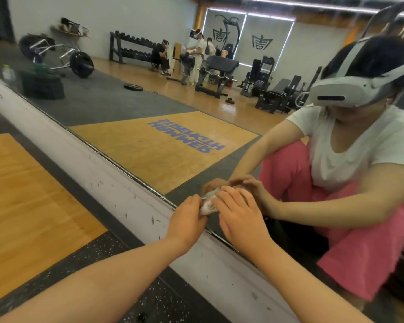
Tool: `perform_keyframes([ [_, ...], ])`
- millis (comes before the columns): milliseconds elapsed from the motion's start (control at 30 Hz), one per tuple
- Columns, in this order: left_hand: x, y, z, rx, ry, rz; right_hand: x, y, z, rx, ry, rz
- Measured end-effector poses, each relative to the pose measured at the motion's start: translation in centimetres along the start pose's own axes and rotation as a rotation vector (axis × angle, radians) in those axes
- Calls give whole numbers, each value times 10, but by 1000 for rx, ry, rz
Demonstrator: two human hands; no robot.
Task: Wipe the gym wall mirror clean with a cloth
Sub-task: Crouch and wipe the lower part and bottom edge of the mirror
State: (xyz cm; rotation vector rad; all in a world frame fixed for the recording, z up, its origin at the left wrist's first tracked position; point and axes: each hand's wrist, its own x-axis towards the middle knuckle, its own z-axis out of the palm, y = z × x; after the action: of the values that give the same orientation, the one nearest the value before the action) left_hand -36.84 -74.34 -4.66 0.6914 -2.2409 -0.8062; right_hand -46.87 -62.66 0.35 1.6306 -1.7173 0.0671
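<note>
cloth [208,204], a small pale wad, sits bunched against the very bottom edge of the mirror [149,101], where the glass meets the white ledge [107,178] beneath the mirror. left grip [187,215], a bare hand, pinches the cloth's near end with curled fingers at the foot of the mirror. right grip [239,216] lies spread, its straight fingers pressing the wad flat onto the mirror's lowest strip. the person crouches close before the mirror, and the reflection shows both arms meeting at that same spot. step in hand looks like the wiping itself, worked along the mirror's lower margin. it could also be a moment of refolding the cloth, and the picture does not settle which. higher up the mirror gives a sharp reflection of the room, but smears are too faint to judge, so how much is left cannot be told. next move likely calls for firm, even pressure from the spread fingers and a slide along the mirror's bottom edge, keeping the cloth on glass rather than letting it snag on the metal trim [126,172] at the mirror's foot.
</note>
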Motion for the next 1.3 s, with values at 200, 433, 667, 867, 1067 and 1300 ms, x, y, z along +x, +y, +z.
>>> perform_keyframes([
  [200,-3,-5,8,-138,35,-291,-27,23,-35,-62,-24,28],
  [433,7,-3,26,-283,46,-665,-47,48,-49,-88,-7,102],
  [667,2,25,39,-925,-134,-928,-47,49,-40,-103,53,132],
  [867,3,10,34,-984,-135,-861,-47,49,-37,-132,52,103],
  [1067,13,-10,22,-921,109,-871,-42,60,-62,-132,148,156],
  [1300,15,1,26,-885,-56,-886,-38,81,-68,-271,241,156],
])
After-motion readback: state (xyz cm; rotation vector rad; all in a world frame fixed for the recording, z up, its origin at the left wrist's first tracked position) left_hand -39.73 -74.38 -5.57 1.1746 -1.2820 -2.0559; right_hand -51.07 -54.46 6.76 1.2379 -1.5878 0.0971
